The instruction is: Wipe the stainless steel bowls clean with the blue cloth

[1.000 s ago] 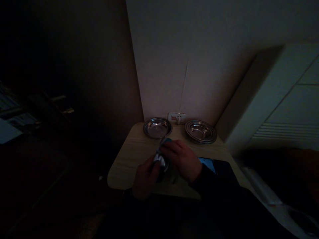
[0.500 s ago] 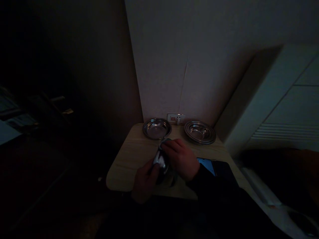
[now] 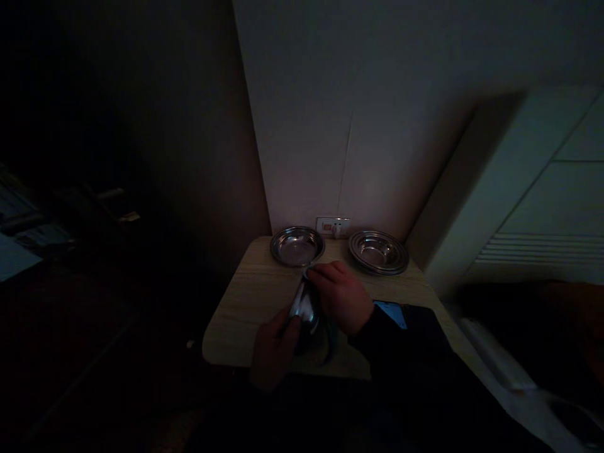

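Over the front of the table, my left hand (image 3: 274, 351) grips the near-left edge of a shiny metal dish (image 3: 305, 306), thumb on top. The dish is tilted and its full shape is hidden in the dark, so I cannot tell a bowl from a plate. My right hand (image 3: 343, 298) is closed at the dish's far rim, pinching a cloth (image 3: 331, 336) against it. The cloth, dark greenish, hangs below the right hand. Behind the hands a round steel dish (image 3: 297, 246) lies at the back left; several nested steel dishes (image 3: 378, 252) sit at the back right.
A phone with a lit screen (image 3: 391, 313) lies on the pale wooden table (image 3: 236, 314), right of my hands. A wall socket (image 3: 333, 226) with a plug is behind the table. A white louvred panel (image 3: 542, 248) stands to the right. The room is very dim.
My right hand has shifted slightly with the cloth along the dish's rim. More of the dish's shiny surface shows between my hands, and the cloth hangs lower. My left hand keeps its grip.
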`<state>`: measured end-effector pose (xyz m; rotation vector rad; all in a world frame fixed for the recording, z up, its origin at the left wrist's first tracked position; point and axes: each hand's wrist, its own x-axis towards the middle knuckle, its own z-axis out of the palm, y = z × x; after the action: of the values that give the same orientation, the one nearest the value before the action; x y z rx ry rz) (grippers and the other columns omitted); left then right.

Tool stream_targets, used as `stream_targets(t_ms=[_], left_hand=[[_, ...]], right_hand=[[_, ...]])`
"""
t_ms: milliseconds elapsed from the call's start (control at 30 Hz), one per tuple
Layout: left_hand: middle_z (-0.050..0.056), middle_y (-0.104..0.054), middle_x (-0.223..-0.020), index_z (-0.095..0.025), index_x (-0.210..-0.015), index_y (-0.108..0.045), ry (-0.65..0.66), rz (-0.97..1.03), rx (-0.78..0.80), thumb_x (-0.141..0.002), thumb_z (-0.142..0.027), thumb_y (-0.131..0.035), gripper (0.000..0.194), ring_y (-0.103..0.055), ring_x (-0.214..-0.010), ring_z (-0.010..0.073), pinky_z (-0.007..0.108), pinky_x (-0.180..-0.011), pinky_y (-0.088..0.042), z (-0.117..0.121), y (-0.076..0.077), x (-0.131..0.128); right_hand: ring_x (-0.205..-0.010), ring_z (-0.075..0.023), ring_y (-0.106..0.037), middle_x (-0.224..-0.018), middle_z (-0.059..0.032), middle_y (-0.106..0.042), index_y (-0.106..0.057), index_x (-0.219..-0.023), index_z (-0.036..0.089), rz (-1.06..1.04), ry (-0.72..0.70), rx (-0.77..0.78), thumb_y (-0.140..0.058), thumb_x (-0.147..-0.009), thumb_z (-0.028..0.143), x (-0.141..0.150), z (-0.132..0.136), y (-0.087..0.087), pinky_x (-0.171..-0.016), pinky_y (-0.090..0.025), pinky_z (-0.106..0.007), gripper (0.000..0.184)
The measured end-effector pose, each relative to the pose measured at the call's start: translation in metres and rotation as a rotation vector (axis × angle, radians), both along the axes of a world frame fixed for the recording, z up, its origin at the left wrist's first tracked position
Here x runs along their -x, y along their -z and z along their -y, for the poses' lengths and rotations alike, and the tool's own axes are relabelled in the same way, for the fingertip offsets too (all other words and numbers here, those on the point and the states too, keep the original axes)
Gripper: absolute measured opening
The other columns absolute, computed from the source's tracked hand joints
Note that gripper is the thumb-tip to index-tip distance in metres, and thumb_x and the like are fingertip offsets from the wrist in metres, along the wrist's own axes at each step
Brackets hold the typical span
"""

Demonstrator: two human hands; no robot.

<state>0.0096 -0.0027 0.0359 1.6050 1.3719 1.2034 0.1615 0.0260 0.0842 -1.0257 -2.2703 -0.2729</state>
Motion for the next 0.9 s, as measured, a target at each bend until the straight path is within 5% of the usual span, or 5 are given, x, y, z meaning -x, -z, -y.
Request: stream_targets(t_ms=[133, 267, 400, 533, 900], left_hand=[[0.002, -0.066, -0.069, -0.012, -0.091, -0.066, 0.01, 0.009, 0.022, -0.079, -0.037, -0.044, 0.035, -0.058, -0.064, 0.0142, 0.021, -0.058, -0.045, 0.0004, 0.001, 0.0003], [0.002, -0.066, -0.069, -0.012, -0.09, -0.067, -0.015, 0.005, 0.026, -0.079, -0.038, -0.044, 0.036, -0.058, -0.064, 0.0147, 0.021, -0.057, -0.045, 0.0003, 0.0031, 0.0012], [0.003, -0.066, -0.07, -0.011, -0.092, -0.067, 0.001, -0.013, 0.016, -0.079, -0.038, -0.044, 0.037, -0.058, -0.064, 0.0146, 0.021, -0.057, -0.045, 0.0018, 0.0038, 0.0027], [0.004, -0.068, -0.072, -0.011, -0.088, -0.067, -0.008, -0.002, 0.019, -0.078, -0.039, -0.045, 0.037, -0.059, -0.065, 0.0157, 0.022, -0.058, -0.047, 0.0054, 0.0025, 0.0015], [0.003, -0.066, -0.068, -0.012, -0.086, -0.067, 0.013, 0.007, 0.04, -0.078, -0.038, -0.045, 0.035, -0.059, -0.063, 0.0152, 0.021, -0.055, -0.046, 0.0046, 0.0033, 0.0018]], right_hand=[[-0.088, -0.0215, -0.049, -0.103, -0.0091, -0.061, -0.062, -0.103, 0.013, 0.025, -0.061, -0.002, -0.051, -0.084, 0.016, 0.0008, -0.0007, -0.0005, -0.076, -0.048, -0.034, 0.022], [-0.086, -0.0215, -0.049, -0.099, -0.0099, -0.062, -0.061, -0.103, 0.012, 0.008, 0.035, 0.034, -0.052, -0.083, 0.014, 0.0041, 0.0015, -0.0015, -0.074, -0.048, -0.034, 0.023], [-0.086, -0.021, -0.049, -0.101, -0.0081, -0.062, -0.062, -0.101, 0.014, 0.029, -0.056, 0.037, -0.052, -0.083, 0.017, 0.0054, 0.0031, -0.0016, -0.075, -0.047, -0.033, 0.021], [-0.085, -0.0209, -0.049, -0.098, -0.0094, -0.062, -0.062, -0.101, 0.012, -0.004, 0.075, 0.088, -0.05, -0.081, 0.011, 0.0027, 0.0003, -0.0021, -0.076, -0.047, -0.033, 0.023], [-0.086, -0.0217, -0.049, -0.1, -0.0102, -0.061, -0.061, -0.103, 0.012, 0.039, 0.087, 0.078, -0.051, -0.082, 0.013, 0.0081, 0.006, -0.0023, -0.075, -0.046, -0.034, 0.023]])
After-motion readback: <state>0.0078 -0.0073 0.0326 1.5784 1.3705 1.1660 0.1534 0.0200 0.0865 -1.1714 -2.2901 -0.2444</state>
